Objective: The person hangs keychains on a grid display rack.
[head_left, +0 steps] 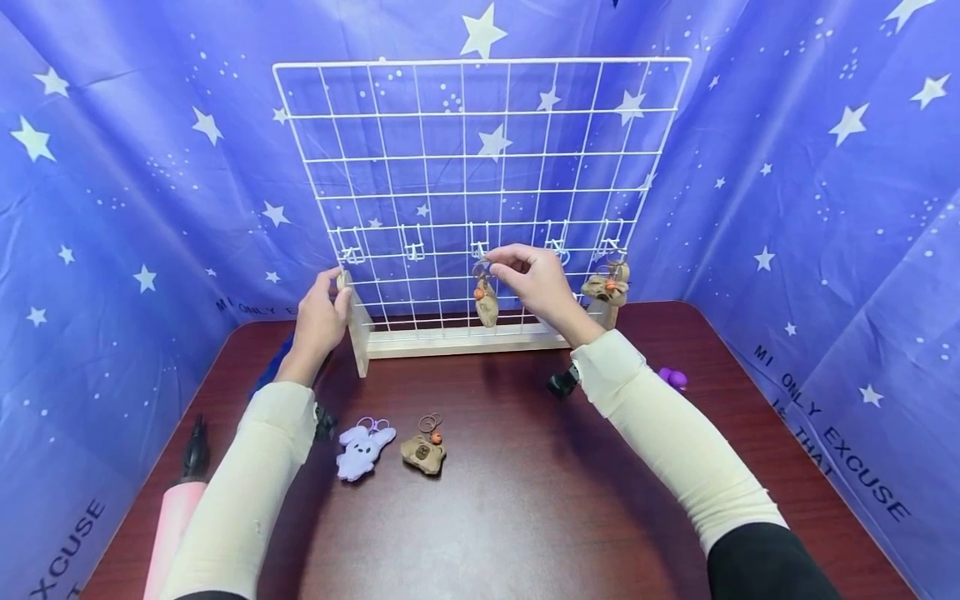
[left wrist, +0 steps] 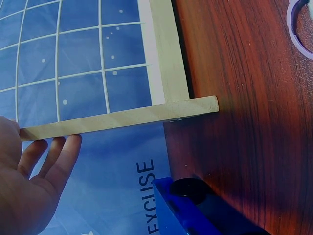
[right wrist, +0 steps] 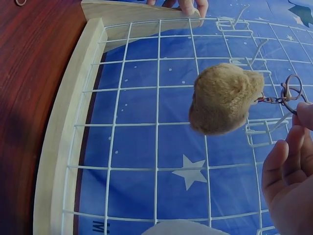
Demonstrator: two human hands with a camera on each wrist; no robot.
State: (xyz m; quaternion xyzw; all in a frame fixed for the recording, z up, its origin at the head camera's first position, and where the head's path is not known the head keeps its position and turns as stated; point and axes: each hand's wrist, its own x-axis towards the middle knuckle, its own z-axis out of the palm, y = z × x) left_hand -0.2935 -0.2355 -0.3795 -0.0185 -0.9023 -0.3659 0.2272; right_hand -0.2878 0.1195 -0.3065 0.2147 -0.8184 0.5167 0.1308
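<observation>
My right hand [head_left: 536,283] pinches the metal ring of a brown plush keychain [head_left: 486,305] at the middle hook [head_left: 480,250] of a white wire grid rack [head_left: 442,196]. The plush hangs below my fingers with an orange bell beside it. In the right wrist view its furry back [right wrist: 222,100] faces the camera, and a short chain joins it to the ring [right wrist: 288,100]. On the left, my left hand [head_left: 321,318] grips the upper end of the rack's wooden side board [head_left: 357,321], with fingers along its outer face [left wrist: 98,122].
Another brown plush keychain [head_left: 606,288] hangs at the rack's right end. On the table lie a lilac plush keychain [head_left: 363,452] and a brown bear keychain [head_left: 424,455]. A pink bottle-like object [head_left: 176,521] is at the left, a purple item [head_left: 673,379] at the right.
</observation>
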